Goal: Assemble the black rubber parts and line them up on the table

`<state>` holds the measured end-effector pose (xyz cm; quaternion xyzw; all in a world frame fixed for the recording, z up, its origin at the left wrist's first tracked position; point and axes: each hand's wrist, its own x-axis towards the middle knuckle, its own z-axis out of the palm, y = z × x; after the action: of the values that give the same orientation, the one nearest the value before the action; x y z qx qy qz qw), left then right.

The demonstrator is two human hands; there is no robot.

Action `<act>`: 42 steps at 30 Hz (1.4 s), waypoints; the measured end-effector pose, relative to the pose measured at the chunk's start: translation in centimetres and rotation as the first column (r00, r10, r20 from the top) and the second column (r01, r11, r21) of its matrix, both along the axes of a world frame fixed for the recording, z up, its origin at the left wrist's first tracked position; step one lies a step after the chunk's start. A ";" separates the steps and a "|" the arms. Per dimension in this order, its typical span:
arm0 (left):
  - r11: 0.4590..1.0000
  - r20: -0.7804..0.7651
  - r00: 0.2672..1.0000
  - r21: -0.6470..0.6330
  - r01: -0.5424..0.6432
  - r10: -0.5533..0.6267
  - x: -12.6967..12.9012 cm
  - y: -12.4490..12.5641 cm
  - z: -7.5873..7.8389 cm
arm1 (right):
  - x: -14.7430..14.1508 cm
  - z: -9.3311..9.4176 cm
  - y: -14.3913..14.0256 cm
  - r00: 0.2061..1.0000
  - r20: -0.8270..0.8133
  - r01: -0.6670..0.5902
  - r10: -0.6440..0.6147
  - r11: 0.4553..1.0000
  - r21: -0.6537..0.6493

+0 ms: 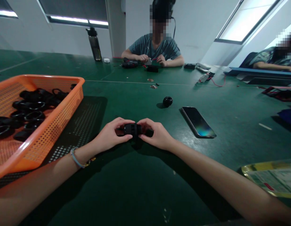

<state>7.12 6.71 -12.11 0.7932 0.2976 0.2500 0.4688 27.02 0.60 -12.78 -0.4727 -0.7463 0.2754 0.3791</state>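
The left hand (110, 135) pinches one end of a small black plastic part (132, 129), held just above the green table (140, 185), and the right hand (157, 135) closes on the other end. It looks light, stiff and smooth, so best gripped by its ends; it sits between both sets of fingertips.

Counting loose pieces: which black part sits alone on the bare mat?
The round black part beside the phone; the others lie in the orange basket or between both hands.
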 end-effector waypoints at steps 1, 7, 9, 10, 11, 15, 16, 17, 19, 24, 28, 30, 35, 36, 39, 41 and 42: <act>1.000 -0.001 1.000 0.002 0.003 -0.003 0.0 0.0 0.0 | 0.0 -0.1 0.0 1.000 -0.002 -0.001 0.001 1.000 -0.001; 1.000 -0.004 1.000 0.010 0.016 -0.016 0.0 0.0 -0.1 | 0.0 -0.2 0.0 1.000 0.010 0.010 -0.010 1.000 -0.012; 1.000 -0.010 1.000 0.010 0.017 -0.017 0.1 0.0 -0.1 | 0.1 -0.2 0.0 1.000 0.013 0.015 -0.015 1.000 -0.019; 1.000 -0.013 1.000 0.012 0.017 -0.017 0.1 0.0 -0.1 | 0.1 -0.2 0.1 1.000 0.013 0.016 -0.016 1.000 -0.020; 1.000 -0.016 1.000 0.015 0.017 -0.017 0.1 0.0 -0.1 | 0.1 -0.2 0.1 1.000 0.013 0.016 -0.015 1.000 -0.019; 0.999 -0.024 1.000 0.026 0.019 -0.018 0.0 0.0 -0.1 | 0.1 -0.2 0.1 1.000 0.013 0.012 -0.011 1.000 -0.016; 0.999 -0.025 1.000 0.030 0.019 -0.018 0.0 0.0 -0.1 | 0.1 -0.2 0.1 1.000 0.014 0.011 -0.011 1.000 -0.017; 0.999 -0.026 1.000 0.034 0.018 -0.017 0.0 0.0 -0.1 | 0.1 -0.2 0.1 1.000 0.015 0.011 -0.010 1.000 -0.018; 0.999 -0.027 1.000 0.041 0.017 -0.015 0.0 0.0 0.0 | 0.1 -0.2 0.1 1.000 0.015 0.011 -0.011 1.000 -0.014; 0.999 -0.038 0.999 0.043 0.018 -0.016 -0.1 0.0 0.1 | 0.0 -0.2 0.1 1.000 0.022 0.012 -0.012 1.000 -0.009; 0.999 -0.038 0.999 0.041 0.013 -0.011 0.0 -0.1 0.2 | 0.0 -0.1 0.0 0.999 0.033 0.018 -0.017 1.000 -0.022; 0.999 -0.040 0.999 0.038 0.014 -0.013 0.0 -0.1 0.2 | 0.0 -0.1 0.0 0.999 0.034 0.015 -0.014 1.000 -0.024; 0.999 -0.052 0.999 0.047 0.018 -0.016 0.0 -0.1 0.3 | 0.0 -0.2 0.1 1.000 0.027 0.011 -0.010 1.000 -0.020; 0.999 -0.051 0.999 0.050 0.020 -0.018 0.0 -0.1 0.3 | 0.0 -0.2 0.1 1.000 0.025 0.009 -0.009 1.000 -0.017; 0.998 -0.050 0.999 0.053 0.025 -0.022 -0.1 0.0 0.2 | 0.0 -0.1 0.1 1.000 0.024 0.013 -0.012 1.000 -0.022; 0.998 -0.049 0.999 0.054 0.024 -0.021 -0.1 0.0 0.2 | -0.1 0.0 0.1 1.000 0.025 0.016 -0.016 0.999 -0.029; 0.998 -0.050 0.999 0.055 0.023 -0.021 0.0 0.0 0.2 | -0.1 0.0 0.0 1.000 0.026 0.017 -0.016 0.999 -0.030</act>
<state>7.08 6.67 -11.94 0.8151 0.2933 0.2332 0.4417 26.90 0.65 -12.74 -0.4882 -0.7429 0.2774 0.3644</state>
